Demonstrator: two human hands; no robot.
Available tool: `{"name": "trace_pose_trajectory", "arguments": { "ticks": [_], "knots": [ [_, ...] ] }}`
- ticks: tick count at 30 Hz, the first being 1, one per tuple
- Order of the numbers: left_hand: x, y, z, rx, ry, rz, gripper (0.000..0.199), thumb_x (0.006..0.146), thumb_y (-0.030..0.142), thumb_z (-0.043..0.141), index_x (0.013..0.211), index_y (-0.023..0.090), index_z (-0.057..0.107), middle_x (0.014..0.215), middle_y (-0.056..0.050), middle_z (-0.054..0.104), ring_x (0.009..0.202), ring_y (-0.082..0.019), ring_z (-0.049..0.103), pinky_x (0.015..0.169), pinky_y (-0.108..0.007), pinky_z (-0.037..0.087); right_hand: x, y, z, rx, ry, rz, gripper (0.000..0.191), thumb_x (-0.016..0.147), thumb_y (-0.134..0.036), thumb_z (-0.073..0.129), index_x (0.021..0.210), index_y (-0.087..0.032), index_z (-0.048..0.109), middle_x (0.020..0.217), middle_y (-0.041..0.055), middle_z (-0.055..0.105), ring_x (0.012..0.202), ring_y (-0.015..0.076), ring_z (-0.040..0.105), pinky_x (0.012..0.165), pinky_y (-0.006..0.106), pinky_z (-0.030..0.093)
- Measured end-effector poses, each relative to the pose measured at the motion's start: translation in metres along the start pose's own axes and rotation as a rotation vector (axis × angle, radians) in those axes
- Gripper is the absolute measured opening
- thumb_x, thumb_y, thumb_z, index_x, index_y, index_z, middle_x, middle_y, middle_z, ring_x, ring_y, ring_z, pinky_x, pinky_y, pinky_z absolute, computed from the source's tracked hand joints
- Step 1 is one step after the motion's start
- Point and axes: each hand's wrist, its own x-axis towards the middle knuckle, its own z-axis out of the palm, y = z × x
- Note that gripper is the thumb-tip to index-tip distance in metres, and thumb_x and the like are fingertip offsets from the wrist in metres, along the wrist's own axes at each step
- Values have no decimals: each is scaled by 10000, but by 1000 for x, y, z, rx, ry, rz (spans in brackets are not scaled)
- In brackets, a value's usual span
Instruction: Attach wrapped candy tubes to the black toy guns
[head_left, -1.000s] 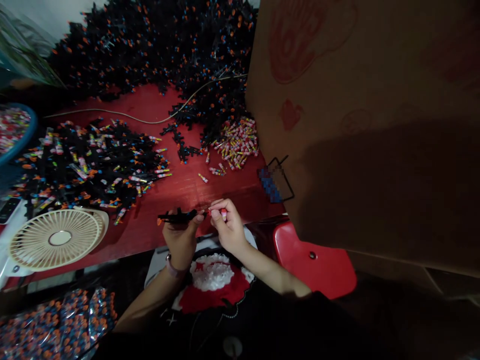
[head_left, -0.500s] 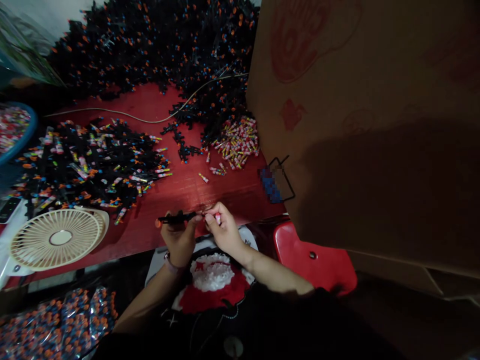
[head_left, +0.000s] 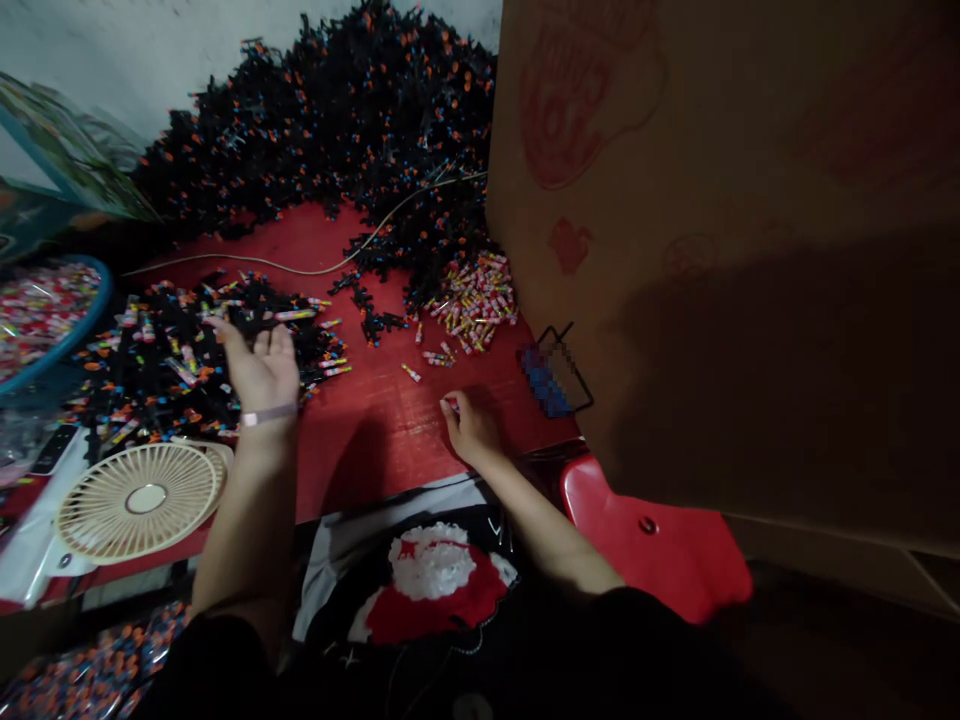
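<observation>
My left hand (head_left: 268, 375) is open, palm up and fingers spread, at a pile of black toy guns with candy tubes (head_left: 180, 350) on the left. No toy gun shows in its palm. Over the red tabletop (head_left: 375, 430), my right hand (head_left: 474, 432) is closed with thumb and fingers together. A bit of a small pink-and-white candy tube (head_left: 453, 405) shows between them. Beyond that hand lies a heap of similar candy tubes (head_left: 480, 300), with a few loose ones nearer. Several black toy guns (head_left: 375, 315) lie left of the heap.
A large mound of black toy guns (head_left: 322, 130) rises at the back, with a pale cord (head_left: 300, 270) across its front. At left are a blue basin (head_left: 109, 290) of candy tubes and a cream fan (head_left: 146, 500). A big cardboard box (head_left: 712, 350) and red stool (head_left: 660, 545) stand right.
My left hand has let go of the black toy gun and moved left and away from me to the pile, opening. My right hand has shifted slightly right, still closed.
</observation>
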Motion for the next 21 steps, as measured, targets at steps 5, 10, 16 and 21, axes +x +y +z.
{"name": "trace_pose_trajectory", "arguments": {
  "ticks": [5,10,16,21],
  "knots": [
    [15,-18,36,-116,97,10,152,1130,339,538,1063,202,547,1297,-59,688,1482,-152,592,1261,-367,515,0,3,1,-23,-18,-63,273,1162,-340,462,1253,-214,687,1150,109,837,1047,255,791,849,300,515],
    [65,35,-8,-88,100,129,101,1019,304,616,1005,249,532,1477,-30,668,1667,-103,368,1319,-419,451,1,2,2,-84,-36,-89,256,1159,-316,484,1229,-209,706,1129,117,841,1038,257,793,843,299,495],
    [72,-5,14,194,-62,60,163,951,377,571,1018,228,575,1412,-77,719,1600,-202,502,1265,-467,520,2,-1,6,-78,-11,-79,268,1158,-327,477,1200,-216,717,1092,110,843,1004,247,788,819,288,481],
    [56,-92,96,455,-280,-71,414,883,325,706,1237,110,695,1395,-208,735,1416,-313,662,1265,-535,490,3,3,10,-53,15,-103,278,1147,-345,474,1163,-226,724,1041,102,840,955,248,781,797,286,482]
  ]
}}
